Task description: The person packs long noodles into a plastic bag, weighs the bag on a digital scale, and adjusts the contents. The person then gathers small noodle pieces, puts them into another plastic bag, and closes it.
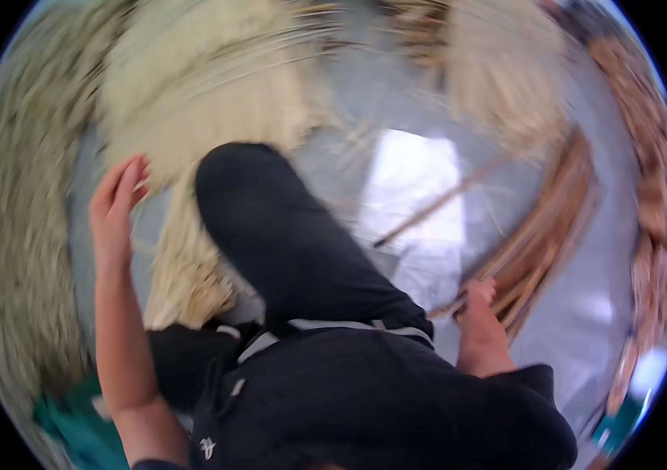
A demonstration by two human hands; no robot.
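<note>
My left hand is raised on the left, fingers loosely bent and slightly apart, with nothing visible in it. Just right of it hangs or lies a narrow bundle of pale, straw-like strips, beside my bent knee in dark trousers. Low on the right, my right hand is closed at the near end of a bundle of brown dried stalks lying on the floor. Motion blur hides how many stalks its fingers grip.
Wide pale sheaves lie ahead on the grey floor, with another sheaf at the far right. A single brown stick crosses a bright patch. Greenish stalks line the left; brown bundles line the right.
</note>
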